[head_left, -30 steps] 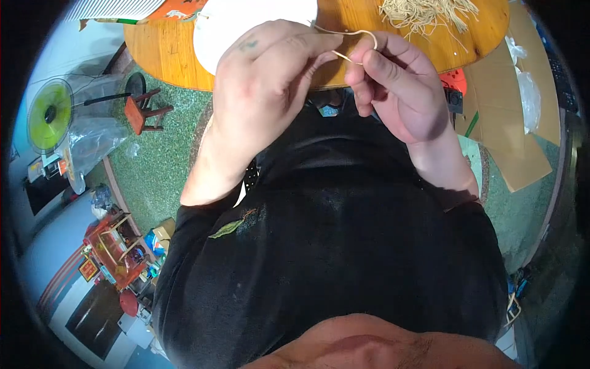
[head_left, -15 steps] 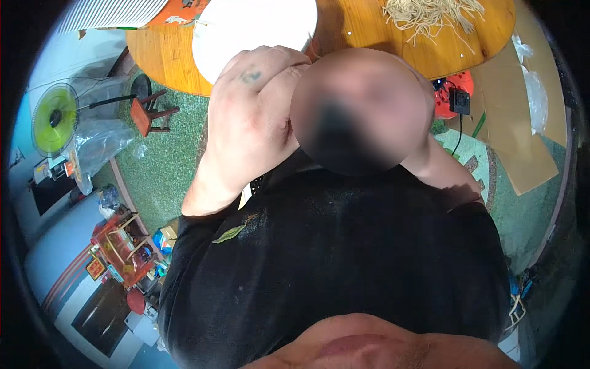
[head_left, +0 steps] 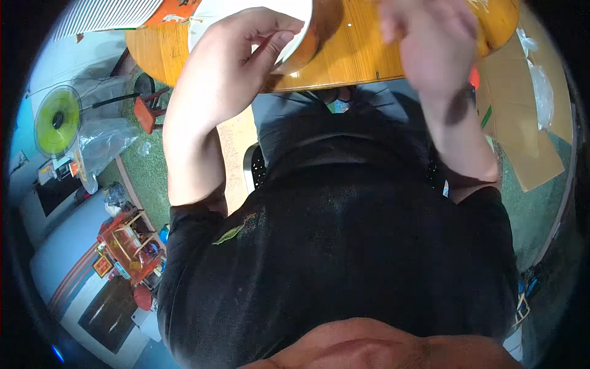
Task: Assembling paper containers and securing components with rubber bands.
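Observation:
My left hand (head_left: pixel 243 58) hangs over the near edge of a white round dish (head_left: pixel 212 13) on the wooden table (head_left: pixel 359 55). Its thumb and forefinger come together in a pinch by the dish's right rim. Whatever they hold, if anything, is too small to make out. Farther right, my right hand (head_left: pixel 433 46) is raised over the table and smeared by motion, so its fingers cannot be read. A few pale thin strands (head_left: pixel 480 5) show at the top edge beyond it; the rest of them lie out of sight.
Flattened cardboard (head_left: pixel 531 150) and clear plastic (head_left: pixel 542 95) lie on the right. To the left stand a small red-brown stool (head_left: pixel 147 114), a green-bladed fan (head_left: pixel 58 120) and a red shelf unit (head_left: pixel 129 246). An orange item with a white ribbed panel (head_left: pixel 107 15) borders the table's far left.
Both hands, earlier raised close together in front of my chest, have moved apart and forward over the table. The right went to the right, toward the strands. My lap now shows.

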### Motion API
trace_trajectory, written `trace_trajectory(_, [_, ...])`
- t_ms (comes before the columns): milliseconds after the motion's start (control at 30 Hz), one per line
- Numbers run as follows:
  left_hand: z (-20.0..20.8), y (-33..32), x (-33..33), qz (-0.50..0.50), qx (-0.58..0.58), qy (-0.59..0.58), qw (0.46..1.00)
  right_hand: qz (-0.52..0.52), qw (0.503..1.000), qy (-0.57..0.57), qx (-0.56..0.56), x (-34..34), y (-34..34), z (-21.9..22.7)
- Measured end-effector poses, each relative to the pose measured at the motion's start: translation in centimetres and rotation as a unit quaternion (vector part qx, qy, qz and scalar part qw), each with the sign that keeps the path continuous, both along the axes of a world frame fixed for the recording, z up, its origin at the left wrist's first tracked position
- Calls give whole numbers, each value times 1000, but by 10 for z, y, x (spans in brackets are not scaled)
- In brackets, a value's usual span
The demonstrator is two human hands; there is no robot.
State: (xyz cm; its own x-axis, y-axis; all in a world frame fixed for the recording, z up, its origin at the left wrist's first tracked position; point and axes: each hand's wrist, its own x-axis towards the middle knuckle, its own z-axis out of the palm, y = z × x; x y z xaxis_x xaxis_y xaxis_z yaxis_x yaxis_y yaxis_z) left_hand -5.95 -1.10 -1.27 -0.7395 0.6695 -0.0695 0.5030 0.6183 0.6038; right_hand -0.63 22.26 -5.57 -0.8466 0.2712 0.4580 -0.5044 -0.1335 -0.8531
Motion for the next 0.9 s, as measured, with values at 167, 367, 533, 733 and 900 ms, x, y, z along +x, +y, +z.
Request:
trace_trajectory(167, [-10,5,1,34,48,-78,995,-74,961,18,264,24,-32,-39])
trace_trajectory(367, [-18,1,-3,54,95,-183,977,-66,979,-70,180,28,-29,-25])
trace_trajectory(533, [-20,2,-4,49,107,-184,976,-70,982,-75,161,29,-29,-27])
trace_trajectory(733, [-19,3,0,53,110,-153,981,-73,982,-61,166,28,-30,-29])
trace_trajectory(900, [-17,1,-2,57,104,-137,983,-55,985,-73,150,28,-32,-25])
